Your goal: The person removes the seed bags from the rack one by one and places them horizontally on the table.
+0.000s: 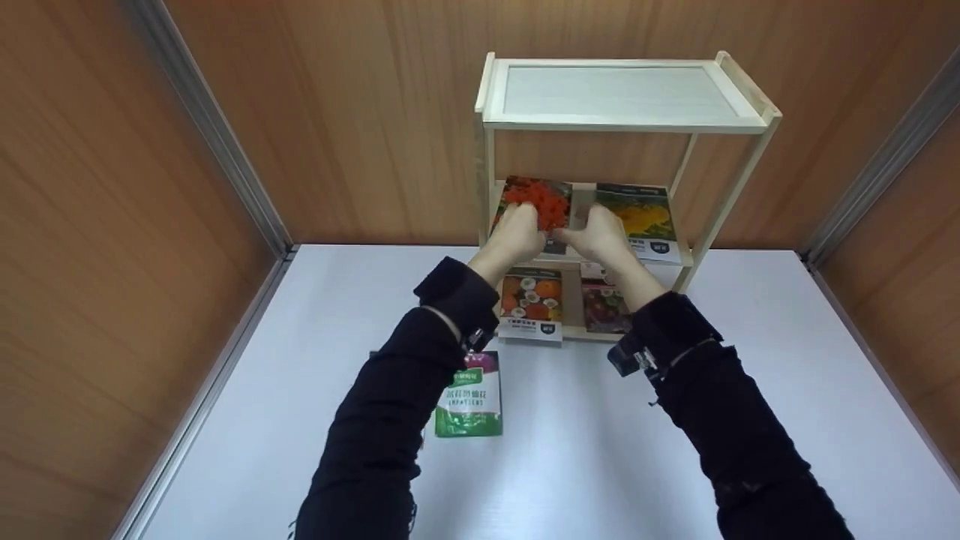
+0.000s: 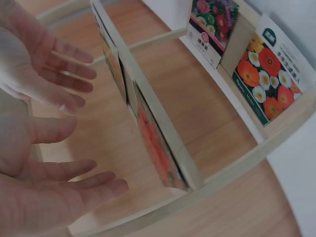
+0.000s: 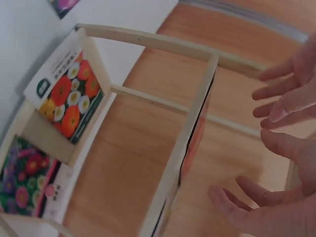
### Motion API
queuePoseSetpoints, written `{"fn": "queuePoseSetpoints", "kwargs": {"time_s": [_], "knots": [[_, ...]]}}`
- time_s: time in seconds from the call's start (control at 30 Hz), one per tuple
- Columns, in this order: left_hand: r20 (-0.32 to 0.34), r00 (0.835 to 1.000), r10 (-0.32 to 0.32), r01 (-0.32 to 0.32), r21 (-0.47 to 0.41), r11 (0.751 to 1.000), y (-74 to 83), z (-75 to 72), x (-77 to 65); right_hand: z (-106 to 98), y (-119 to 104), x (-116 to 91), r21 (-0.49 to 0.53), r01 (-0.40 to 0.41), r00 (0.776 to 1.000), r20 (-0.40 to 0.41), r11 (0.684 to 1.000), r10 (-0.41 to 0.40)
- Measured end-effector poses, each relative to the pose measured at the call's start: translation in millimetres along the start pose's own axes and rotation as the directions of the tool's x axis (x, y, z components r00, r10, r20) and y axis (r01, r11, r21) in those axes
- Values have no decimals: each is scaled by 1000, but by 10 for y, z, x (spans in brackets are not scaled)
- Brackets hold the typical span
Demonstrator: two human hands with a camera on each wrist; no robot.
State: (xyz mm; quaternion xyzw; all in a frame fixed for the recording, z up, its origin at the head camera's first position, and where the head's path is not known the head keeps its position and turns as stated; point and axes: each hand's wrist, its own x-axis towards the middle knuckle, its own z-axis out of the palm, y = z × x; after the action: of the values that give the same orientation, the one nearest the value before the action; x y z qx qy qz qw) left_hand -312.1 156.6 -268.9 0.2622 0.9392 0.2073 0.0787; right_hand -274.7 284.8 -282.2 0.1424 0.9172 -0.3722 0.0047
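My left hand (image 1: 517,234) is in front of the middle shelf, overlapping a seed packet with red flowers (image 1: 551,196) in the head view. Opposite it, my right hand (image 1: 602,236) is beside a packet with yellow flowers (image 1: 646,219) on the same shelf. Both wrist views show the two hands facing each other, fingers loosely extended and nothing between them. On the bottom shelf lie a packet with orange, red and white flowers (image 2: 269,74) and one with pink and purple flowers (image 3: 29,180), the latter partly hidden by my right arm in the head view.
The small wooden rack (image 1: 495,120) has a pale top panel (image 1: 622,91) above the shelves. A green and white packet (image 1: 469,401) lies on the white table (image 1: 570,450), partly behind my left sleeve. Wooden walls (image 1: 360,135) enclose the back and sides.
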Motion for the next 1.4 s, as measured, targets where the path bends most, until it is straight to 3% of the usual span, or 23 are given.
{"fn": "queuePoseSetpoints", "kwargs": {"time_s": [0.17, 0.3, 0.4, 0.47, 0.6, 0.7, 0.83, 0.93, 1.1, 1.27, 1.4], "knots": [[-66, 990, -127, 123, -61, 991, -31, 88, 163, 83, 54, 154, 140, -72, 997, -13, 988, 74], [-179, 958, -226, 220, -52, 974, -27, 192, 231, 156, 88, 219, 184, -66, 994, -71, 981, 80], [-218, 932, -288, 275, -87, 957, -11, 258, 265, 187, 70, 237, 234, -82, 992, -77, 969, 103], [-210, 919, -334, 308, -150, 940, -1, 284, 288, 200, 46, 245, 258, -89, 991, -77, 962, 112], [-160, 908, -387, 348, -227, 910, -5, 305, 320, 222, 11, 261, 249, -89, 990, -84, 964, 112], [-123, 912, -392, 353, -254, 901, -27, 299, 330, 227, 4, 271, 269, -102, 990, -69, 958, 125], [-89, 921, -379, 345, -266, 900, -41, 275, 330, 211, 17, 277, 374, -124, 989, -33, 919, 147], [-60, 923, -380, 352, -262, 898, -27, 242, 325, 195, 28, 278, 427, -129, 989, -15, 895, 150], [-13, 928, -373, 361, -230, 904, 44, 143, 307, 154, 16, 282, 421, -168, 984, 12, 891, 180], [15, 915, -403, 398, -184, 899, 130, 59, 284, 99, 0, 277, 369, -195, 980, 25, 909, 200], [-10, 906, -423, 419, -124, 900, 179, 47, 262, 65, 25, 275, 330, -188, 982, 42, 925, 184]]}}
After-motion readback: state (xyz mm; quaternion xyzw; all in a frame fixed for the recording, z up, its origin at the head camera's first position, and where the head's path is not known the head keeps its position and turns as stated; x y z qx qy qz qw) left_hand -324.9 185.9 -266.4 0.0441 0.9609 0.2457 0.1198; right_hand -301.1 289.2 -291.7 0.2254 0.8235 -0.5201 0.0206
